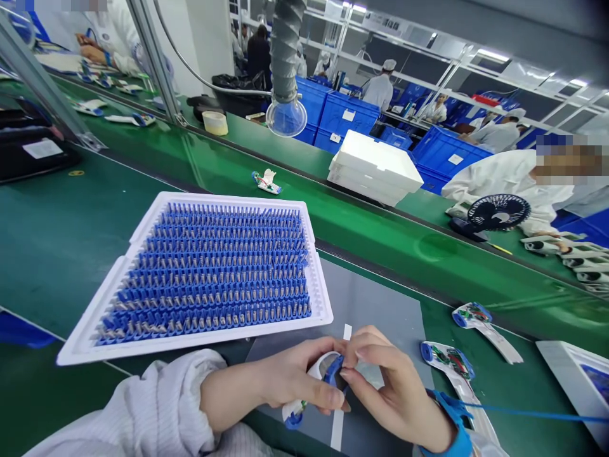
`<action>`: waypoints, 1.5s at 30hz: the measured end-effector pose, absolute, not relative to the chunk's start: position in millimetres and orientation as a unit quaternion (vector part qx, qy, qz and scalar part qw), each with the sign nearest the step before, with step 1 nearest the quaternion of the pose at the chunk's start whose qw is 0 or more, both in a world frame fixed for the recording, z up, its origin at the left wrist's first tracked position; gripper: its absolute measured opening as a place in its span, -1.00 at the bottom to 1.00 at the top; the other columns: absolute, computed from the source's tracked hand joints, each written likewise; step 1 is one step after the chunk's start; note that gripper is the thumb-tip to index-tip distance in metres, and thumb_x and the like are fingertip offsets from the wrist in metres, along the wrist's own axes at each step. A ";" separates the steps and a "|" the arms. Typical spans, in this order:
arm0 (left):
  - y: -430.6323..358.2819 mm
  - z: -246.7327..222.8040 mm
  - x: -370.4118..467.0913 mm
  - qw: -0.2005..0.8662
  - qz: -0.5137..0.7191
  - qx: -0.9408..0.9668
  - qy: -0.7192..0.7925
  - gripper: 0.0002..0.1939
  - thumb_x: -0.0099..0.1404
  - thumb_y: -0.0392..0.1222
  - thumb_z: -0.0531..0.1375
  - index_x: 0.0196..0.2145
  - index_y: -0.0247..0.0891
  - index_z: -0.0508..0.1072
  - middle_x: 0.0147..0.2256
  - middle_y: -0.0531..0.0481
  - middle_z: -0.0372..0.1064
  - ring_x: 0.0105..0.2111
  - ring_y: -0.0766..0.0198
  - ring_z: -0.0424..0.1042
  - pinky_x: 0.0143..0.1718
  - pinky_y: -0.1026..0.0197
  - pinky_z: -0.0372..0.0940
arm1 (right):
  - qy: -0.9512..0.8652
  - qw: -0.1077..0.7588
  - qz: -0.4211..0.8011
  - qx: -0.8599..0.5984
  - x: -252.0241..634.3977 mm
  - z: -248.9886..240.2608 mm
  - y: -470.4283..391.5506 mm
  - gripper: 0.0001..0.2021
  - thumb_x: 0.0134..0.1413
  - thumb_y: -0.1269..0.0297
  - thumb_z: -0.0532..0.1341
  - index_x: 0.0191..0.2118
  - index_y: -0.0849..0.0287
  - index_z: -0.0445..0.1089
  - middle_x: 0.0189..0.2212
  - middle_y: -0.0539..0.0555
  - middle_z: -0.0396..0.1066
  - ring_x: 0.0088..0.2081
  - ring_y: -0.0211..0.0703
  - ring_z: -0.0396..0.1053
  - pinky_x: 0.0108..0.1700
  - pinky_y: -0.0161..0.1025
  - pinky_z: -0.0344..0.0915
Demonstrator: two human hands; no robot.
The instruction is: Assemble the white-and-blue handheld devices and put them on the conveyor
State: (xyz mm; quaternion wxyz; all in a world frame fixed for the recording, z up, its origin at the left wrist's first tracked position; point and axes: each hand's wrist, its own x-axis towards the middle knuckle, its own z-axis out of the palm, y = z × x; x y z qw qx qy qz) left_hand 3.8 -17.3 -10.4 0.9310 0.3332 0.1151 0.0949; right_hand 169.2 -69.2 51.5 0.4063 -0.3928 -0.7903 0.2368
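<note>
My left hand (299, 377) is wrapped around a white plastic device housing (320, 364) with blue ends, tilted over a grey mat. Green circuitry shows near its lower end. The thumb and fingers of my right hand (380, 381) are pinched at a curved blue plastic piece (333, 368) at the housing's upper end; the exact contact is partly hidden by the fingers. Beyond my left hand, a white tray (328, 298) holds several rows of small blue parts with metal springs or pins. A blue wrist strap (451, 422) with a cord circles my right wrist.
Two opened white housings with exposed circuit boards (447, 362) (473, 314) lie at the right. Another white tray (566, 374) stands at the right edge. A green conveyor belt (380, 244) crosses behind, carrying one small assembly (267, 181). Co-workers sit beyond, near a black fan (498, 212).
</note>
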 end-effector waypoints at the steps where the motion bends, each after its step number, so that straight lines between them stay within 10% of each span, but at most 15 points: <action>1: -17.6 -10.6 3.6 0.929 0.095 0.339 0.111 -0.30 -0.23 0.02 0.46 -0.18 -0.28 0.30 -0.41 0.04 0.34 -0.34 0.29 0.40 -0.43 0.33 0.27 | -0.792 0.397 0.244 -0.395 169.5 51.1 -68.3 -0.57 0.05 0.66 0.08 -0.01 0.08 0.11 -0.36 0.01 0.33 -0.34 -0.20 0.27 -0.29 -0.18 0.25; 15: -15.0 -13.1 4.8 0.974 0.078 0.200 0.077 -0.36 -0.17 0.02 0.44 -0.19 -0.30 0.31 -0.40 -0.03 0.42 -0.44 0.26 0.49 -0.56 0.41 0.32 | -0.812 0.339 0.254 -0.402 171.9 58.2 -81.3 -0.76 0.11 0.62 0.02 -0.17 0.15 0.14 -0.41 0.00 0.29 -0.40 -0.25 0.20 -0.33 -0.24 0.19; 24: -15.2 -11.8 3.8 0.970 0.098 0.208 0.076 -0.26 -0.22 -0.01 0.47 -0.09 -0.31 0.38 -0.38 0.02 0.36 -0.42 0.35 0.44 -0.49 0.38 0.39 | -0.879 0.299 -0.019 -0.371 174.8 40.2 -83.7 -0.83 0.16 0.55 0.11 -0.15 0.31 0.36 -0.35 0.13 0.40 -0.29 -0.17 0.33 -0.27 -0.24 0.32; 45: -11.8 5.5 -7.6 0.888 0.079 0.452 0.035 -0.15 -0.13 0.12 0.39 0.08 -0.22 0.26 -0.26 0.00 0.29 -0.25 0.21 0.35 -0.14 0.05 0.29 | -0.871 0.305 0.110 -0.369 162.9 52.2 -86.7 -0.84 0.31 0.38 0.01 -0.22 0.22 0.33 -0.44 0.08 0.34 -0.40 -0.25 0.28 -0.37 -0.32 0.33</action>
